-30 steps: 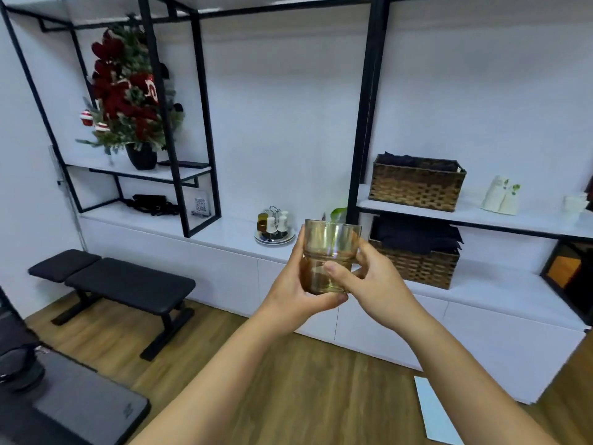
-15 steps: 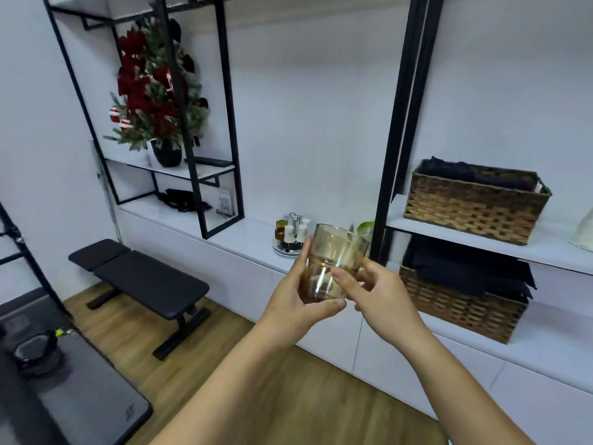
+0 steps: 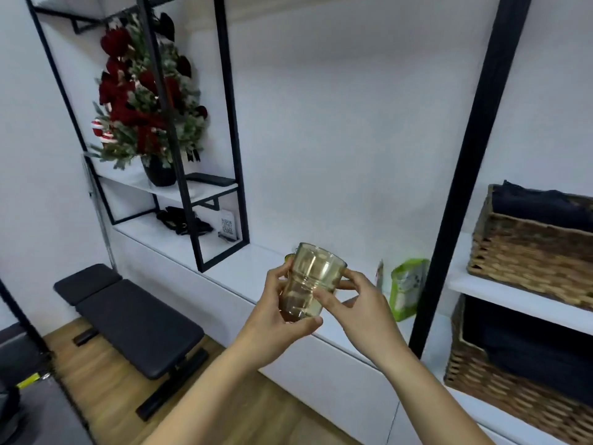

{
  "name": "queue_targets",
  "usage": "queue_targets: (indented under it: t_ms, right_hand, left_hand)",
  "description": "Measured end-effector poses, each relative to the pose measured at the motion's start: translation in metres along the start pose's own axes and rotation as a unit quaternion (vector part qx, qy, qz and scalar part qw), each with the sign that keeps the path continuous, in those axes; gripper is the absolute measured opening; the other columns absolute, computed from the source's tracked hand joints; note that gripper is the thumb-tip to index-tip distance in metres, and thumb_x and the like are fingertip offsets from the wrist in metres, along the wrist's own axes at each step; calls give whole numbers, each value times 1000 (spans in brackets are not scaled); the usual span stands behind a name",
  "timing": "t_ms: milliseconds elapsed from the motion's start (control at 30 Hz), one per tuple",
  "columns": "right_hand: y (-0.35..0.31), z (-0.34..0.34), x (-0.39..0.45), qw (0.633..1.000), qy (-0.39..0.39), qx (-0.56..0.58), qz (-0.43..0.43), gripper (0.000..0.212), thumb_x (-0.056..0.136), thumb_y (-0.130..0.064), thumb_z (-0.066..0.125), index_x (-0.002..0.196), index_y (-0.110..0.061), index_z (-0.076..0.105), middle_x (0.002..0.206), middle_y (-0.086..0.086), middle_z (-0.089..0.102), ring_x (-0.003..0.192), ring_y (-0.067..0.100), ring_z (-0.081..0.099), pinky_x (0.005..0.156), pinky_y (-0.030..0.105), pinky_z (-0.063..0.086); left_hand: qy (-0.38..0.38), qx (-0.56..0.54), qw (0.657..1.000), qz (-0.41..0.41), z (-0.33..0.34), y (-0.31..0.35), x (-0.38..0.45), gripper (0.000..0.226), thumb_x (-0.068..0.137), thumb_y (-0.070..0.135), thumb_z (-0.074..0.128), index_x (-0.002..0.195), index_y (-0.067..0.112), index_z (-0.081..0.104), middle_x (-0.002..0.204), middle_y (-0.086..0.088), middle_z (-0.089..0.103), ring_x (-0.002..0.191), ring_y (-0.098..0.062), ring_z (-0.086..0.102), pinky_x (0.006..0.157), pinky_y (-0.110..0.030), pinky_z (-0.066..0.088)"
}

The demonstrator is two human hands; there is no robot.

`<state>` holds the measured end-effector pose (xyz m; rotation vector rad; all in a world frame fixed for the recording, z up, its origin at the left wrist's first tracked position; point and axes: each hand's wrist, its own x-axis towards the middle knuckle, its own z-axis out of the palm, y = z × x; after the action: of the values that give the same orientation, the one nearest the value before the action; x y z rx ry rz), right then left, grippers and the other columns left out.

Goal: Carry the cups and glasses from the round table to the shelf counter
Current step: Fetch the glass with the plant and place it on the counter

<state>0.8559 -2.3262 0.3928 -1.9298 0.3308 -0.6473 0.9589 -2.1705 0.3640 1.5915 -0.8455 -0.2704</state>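
An amber-tinted clear glass [image 3: 310, 277] is held upright in the air in front of me, above the front edge of the white shelf counter [image 3: 244, 268]. My left hand [image 3: 276, 313] cups its base and left side. My right hand [image 3: 356, 303] grips its right side with thumb and fingers. The glass looks empty. The round table is out of view.
A green packet [image 3: 406, 287] stands on the counter right of the glass, beside a black frame post [image 3: 455, 194]. Two wicker baskets [image 3: 529, 252] with dark cloth fill the right shelves. A flower arrangement [image 3: 144, 101] sits upper left. A black bench [image 3: 128, 319] stands on the wooden floor.
I have come closer to the counter and the view has swung right. The glass stays in both hands, now right above the counter's edge and hiding the small condiment tray.
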Motion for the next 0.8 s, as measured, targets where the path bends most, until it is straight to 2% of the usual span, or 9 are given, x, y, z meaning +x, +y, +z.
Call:
queue_targets:
  t_ms: [100,133,267,367,433,567,633,700,800]
  right_hand:
    - [24,15,48,1000,21,-9,1,72,75,-71,70,136,-55,36,114,-40,51,97,0,64,76,16,47]
    - [31,18,63,1000,24,-16,1,76,75,-75,66,139,-54,32,117,-39,49,101,0,62,80,19,48]
    - [63,30,131,999,8,-49,7,43,83,-71,61,119,-60,39,120,-30,56,99,10,65,83,30,54]
    - [89,38,190,998,3,-58,15,38,85,-71,58,115,-49,51,115,-26,65,87,13,68,81,33,54]
    - [104,42,237,998,5,-63,25,44,86,-71,57,114,-38,63,109,-20,69,86,12,69,77,29,52]
    - [134,44,331,996,-7,-73,46,33,89,-62,62,105,-34,70,99,-14,73,89,12,68,70,19,44]
    - [147,44,374,996,-8,-79,49,48,88,-60,65,128,-33,64,121,-10,69,106,16,66,85,26,48]
    - [158,44,410,994,2,-103,36,67,90,-56,65,149,-30,45,145,-6,51,127,20,53,102,34,45]
    - [175,48,461,989,-10,-142,-38,59,98,-43,61,151,-30,40,154,-9,38,137,19,34,105,35,41]
  left_hand:
    - [8,29,999,-24,-13,-22,49,77,72,44,88,126,65,37,114,29,62,101,-8,72,82,-25,60]
    - [14,38,999,-30,-15,-30,63,73,70,46,87,122,61,39,114,25,63,97,-10,73,81,-28,61]
    - [49,60,996,-43,-23,-62,128,65,64,48,85,108,51,38,116,8,59,91,-19,70,76,-36,62]
    - [74,63,994,-42,-28,-84,185,69,61,46,84,112,45,38,119,8,57,92,-6,64,81,-29,60]
    - [86,47,994,-38,-33,-98,231,70,63,37,86,119,36,43,119,6,60,88,3,63,75,-21,59]
    - [106,15,994,-24,-41,-118,325,68,67,26,87,126,24,53,116,8,65,89,9,66,70,-12,54]
    - [111,21,993,-23,-45,-127,369,67,69,25,88,128,26,55,119,11,66,99,8,67,80,-14,53]
    - [107,37,994,-10,-48,-136,408,67,72,26,87,131,32,55,125,10,66,110,2,66,92,-18,53]
    - [94,47,994,-2,-49,-155,463,69,72,32,86,133,38,53,131,10,64,117,0,64,98,-19,53]
